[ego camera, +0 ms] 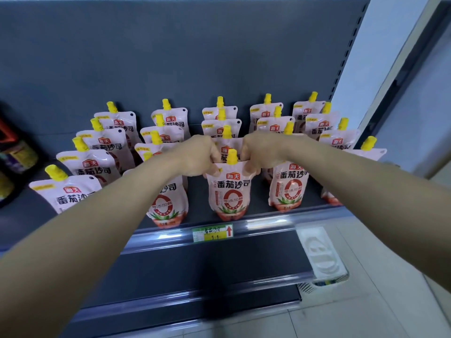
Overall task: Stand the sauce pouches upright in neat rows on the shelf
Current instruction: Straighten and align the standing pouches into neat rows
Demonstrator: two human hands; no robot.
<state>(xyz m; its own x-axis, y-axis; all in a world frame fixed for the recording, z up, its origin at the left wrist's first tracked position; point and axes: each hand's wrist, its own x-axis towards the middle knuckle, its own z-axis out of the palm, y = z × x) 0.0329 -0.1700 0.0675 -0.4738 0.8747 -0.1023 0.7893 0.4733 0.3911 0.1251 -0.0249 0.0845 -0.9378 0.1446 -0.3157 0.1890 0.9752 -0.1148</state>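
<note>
**aisle_lurker:** ok so which pouch [230, 191] are they on right now?

**standing_right_here:** Middle row, right at the front edge of the shelf [258, 203]. It's upright, just above the green price tag [212, 232], and its yellow cap [231, 157] pokes up between the two hands.

**aisle_lurker:** and the grip?

**standing_right_here:** The left hand [195, 154] has the top left corner and the right hand [261, 150] has the top right. The fingers [249, 154] are curled tight, pinching the upper edge on both sides.

**aisle_lurker:** rest of the shelf?

**standing_right_here:** The other pouches [290, 186] stand in five rows running from the front edge to the grey back panel [195, 57], labels facing out. The front one at the right end is mostly hidden behind the right forearm. There are some dark bottles [14, 152] past the left end, too blurry to read.
</note>
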